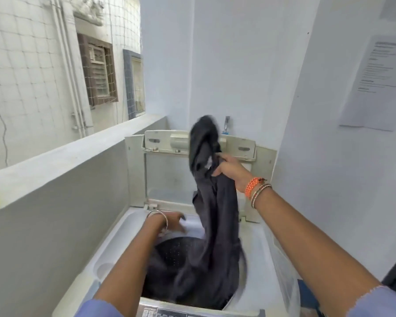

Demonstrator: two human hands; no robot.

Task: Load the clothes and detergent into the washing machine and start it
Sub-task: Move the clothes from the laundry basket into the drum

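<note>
1 dark garment [215, 225], right hand [232, 171] gripping

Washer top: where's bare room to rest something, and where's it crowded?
Bare: the white deck right of the drum, and the ledge on the left. Crowded: the drum mouth, filled by the dark garment and both hands, left, right.

Open top-loading washing machine [256, 266], dark garment [206, 259] partly inside its drum.

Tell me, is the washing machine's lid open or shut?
Open. The white top-loading washing machine's lid stands folded upright at the back, and the dark drum shows below.
</note>
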